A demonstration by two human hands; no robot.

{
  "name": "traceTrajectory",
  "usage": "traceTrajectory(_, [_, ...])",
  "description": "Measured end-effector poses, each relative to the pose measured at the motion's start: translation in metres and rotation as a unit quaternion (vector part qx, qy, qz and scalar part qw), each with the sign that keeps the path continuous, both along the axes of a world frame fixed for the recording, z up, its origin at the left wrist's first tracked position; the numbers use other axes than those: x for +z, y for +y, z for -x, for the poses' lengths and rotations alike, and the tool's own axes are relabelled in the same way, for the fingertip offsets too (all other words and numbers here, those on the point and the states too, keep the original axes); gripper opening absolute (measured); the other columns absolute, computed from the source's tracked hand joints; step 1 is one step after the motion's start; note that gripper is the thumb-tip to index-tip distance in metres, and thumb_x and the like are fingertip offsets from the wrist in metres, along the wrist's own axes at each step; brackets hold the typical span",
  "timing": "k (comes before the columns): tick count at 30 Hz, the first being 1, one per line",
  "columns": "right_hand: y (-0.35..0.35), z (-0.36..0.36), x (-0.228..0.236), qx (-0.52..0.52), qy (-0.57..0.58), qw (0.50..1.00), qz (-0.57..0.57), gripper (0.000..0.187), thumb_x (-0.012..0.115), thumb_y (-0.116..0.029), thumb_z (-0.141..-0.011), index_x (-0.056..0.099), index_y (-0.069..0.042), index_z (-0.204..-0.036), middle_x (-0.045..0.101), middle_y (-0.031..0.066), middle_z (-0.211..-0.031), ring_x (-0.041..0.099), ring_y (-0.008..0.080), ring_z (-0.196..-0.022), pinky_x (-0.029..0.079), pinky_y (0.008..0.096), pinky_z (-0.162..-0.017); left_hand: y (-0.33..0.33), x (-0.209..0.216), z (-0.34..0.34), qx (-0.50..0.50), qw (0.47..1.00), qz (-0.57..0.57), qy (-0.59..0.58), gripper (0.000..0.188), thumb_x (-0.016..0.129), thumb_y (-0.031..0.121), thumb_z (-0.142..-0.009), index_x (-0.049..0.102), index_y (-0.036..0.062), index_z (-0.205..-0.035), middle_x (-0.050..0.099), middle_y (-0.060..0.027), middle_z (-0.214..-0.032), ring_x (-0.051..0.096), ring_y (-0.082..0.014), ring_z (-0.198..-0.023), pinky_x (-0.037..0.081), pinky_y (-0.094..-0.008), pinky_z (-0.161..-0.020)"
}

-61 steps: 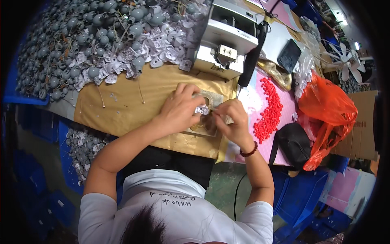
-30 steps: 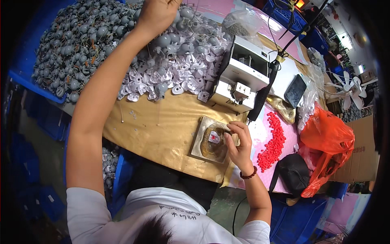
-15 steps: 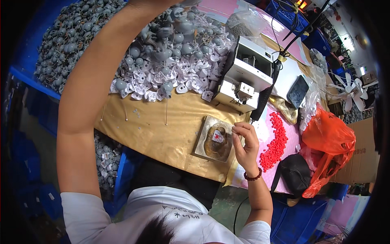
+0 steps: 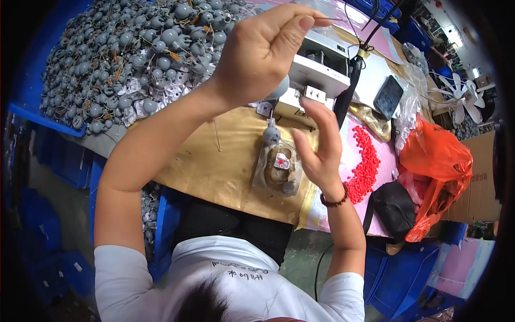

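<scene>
My left hand is raised over the middle of the table, its thumb and forefinger pinching a thin cord. Below that hand a grey ball-shaped part partly shows. A second grey ball part is at the far edge of a metal fixture block; whether it hangs or rests there I cannot tell. In the block's hollow lies a small white plate with a red piece in its middle. My right hand is open beside the block, thumb and fingers apart, holding nothing.
A big heap of grey ball parts fills the far left, with white plates among them. Behind the fixture stands a white-grey machine. To the right are red pellets, a phone, a black pouch and an orange bag.
My left hand has come from the heap toward me and right, with a cord now in its pinch. Grey ball parts now show near the fixture. My right hand has risen slightly, fingers wider apart.
</scene>
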State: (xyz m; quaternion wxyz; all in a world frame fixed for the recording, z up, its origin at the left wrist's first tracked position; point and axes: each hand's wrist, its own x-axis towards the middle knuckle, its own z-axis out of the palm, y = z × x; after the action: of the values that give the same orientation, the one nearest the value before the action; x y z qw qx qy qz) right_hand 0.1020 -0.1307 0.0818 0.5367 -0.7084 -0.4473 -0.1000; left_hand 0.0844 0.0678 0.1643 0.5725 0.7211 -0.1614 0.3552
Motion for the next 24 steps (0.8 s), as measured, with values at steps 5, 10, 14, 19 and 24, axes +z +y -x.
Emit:
traceTrajectory(5, [0.029,0.003,0.001,0.122,0.183,0.975,-0.004,0.044,0.068,-0.005,-0.087,0.057,0.001,-0.129,0.067,0.0165,-0.111,0.067,0.0254,-0.102,0.052,0.0339,-0.089,-0.012,-0.006,0.042,-0.156,0.973,0.167,0.025,0.033,0.043,0.024,-0.107,0.059,-0.0014,-0.121,0.048,0.0038,-0.065,0.043,-0.001,-0.053,0.038,-0.0194,-0.051])
traceTrajectory(10, [-0.018,0.012,0.029,0.235,0.375,0.897,0.018,0.033,0.066,-0.002,-0.093,0.059,0.002,-0.125,0.067,0.0049,-0.103,0.063,0.0085,-0.094,0.053,0.0252,-0.082,-0.012,-0.025,0.063,-0.167,0.956,0.242,0.002,0.04,0.033,0.028,-0.11,0.055,0.0001,-0.127,0.03,0.0066,-0.062,0.033,-0.0027,-0.05,0.036,-0.0202,-0.051])
traceTrajectory(14, [-0.05,0.016,0.021,0.274,0.427,0.842,0.184,0.032,0.067,0.0,-0.091,0.061,0.001,-0.123,0.068,0.0051,-0.102,0.064,0.0094,-0.094,0.054,0.0266,-0.085,-0.017,-0.085,0.103,-0.192,0.898,0.381,0.105,0.039,0.033,0.03,-0.109,0.057,0.0028,-0.124,0.03,0.0073,-0.063,0.033,-0.0036,-0.051,0.038,-0.0215,-0.052])
traceTrajectory(19, [-0.061,0.048,-0.009,0.267,0.486,0.822,0.128,0.025,0.06,-0.001,-0.096,0.06,0.003,-0.121,0.07,0.0071,-0.101,0.066,0.0105,-0.086,0.056,0.0265,-0.079,-0.046,-0.164,0.145,0.011,0.82,0.45,0.354,0.043,0.04,0.022,-0.108,0.038,0.0018,-0.145,0.05,-0.0098,-0.118,0.05,-0.0191,-0.109,0.046,-0.0345,-0.091])
traceTrajectory(24, [-0.044,0.071,-0.04,0.235,0.506,0.826,0.084,0.023,0.059,-0.005,-0.098,0.057,0.002,-0.121,0.07,0.0068,-0.097,0.063,0.0085,-0.079,0.055,0.0238,-0.071,-0.058,-0.173,0.175,0.127,0.923,0.211,0.297,0.085,0.063,0.03,-0.096,0.01,0.0001,-0.155,0.018,-0.02,-0.157,0.022,-0.0325,-0.144,0.022,-0.0488,-0.115])
